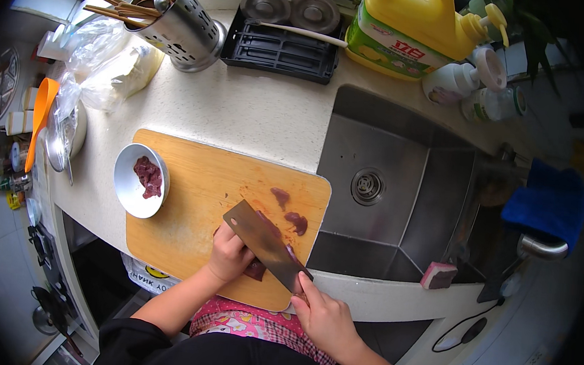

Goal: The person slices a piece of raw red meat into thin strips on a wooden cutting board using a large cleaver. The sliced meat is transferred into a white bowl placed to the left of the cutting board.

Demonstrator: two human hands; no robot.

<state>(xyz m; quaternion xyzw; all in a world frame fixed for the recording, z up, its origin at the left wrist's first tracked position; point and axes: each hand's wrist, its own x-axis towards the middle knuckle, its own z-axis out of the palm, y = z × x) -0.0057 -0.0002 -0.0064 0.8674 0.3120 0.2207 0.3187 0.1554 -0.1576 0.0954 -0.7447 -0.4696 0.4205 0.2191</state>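
Observation:
A cleaver (263, 238) with a broad grey blade lies slantwise over the right part of a wooden cutting board (188, 236). My right hand (326, 319) is closed round its handle at the board's near edge. Left of the blade, my left hand (230, 254) has its fingers curled down against dark red raw meat (255, 270); the blade and fingers hide part of it. Beyond the blade lie a small meat slice (280, 197) and a darker piece (296, 222). On the board's left side stands a white bowl (124, 193) holding more meat (148, 177).
A steel sink (384, 148) adjoins the board on the right, with a pink-and-white sponge (439, 276) on its near rim. Behind stand a chopstick holder (187, 33), a black rack (281, 55) and a yellow detergent jug (399, 36). Plastic bags (112, 65) lie at the left.

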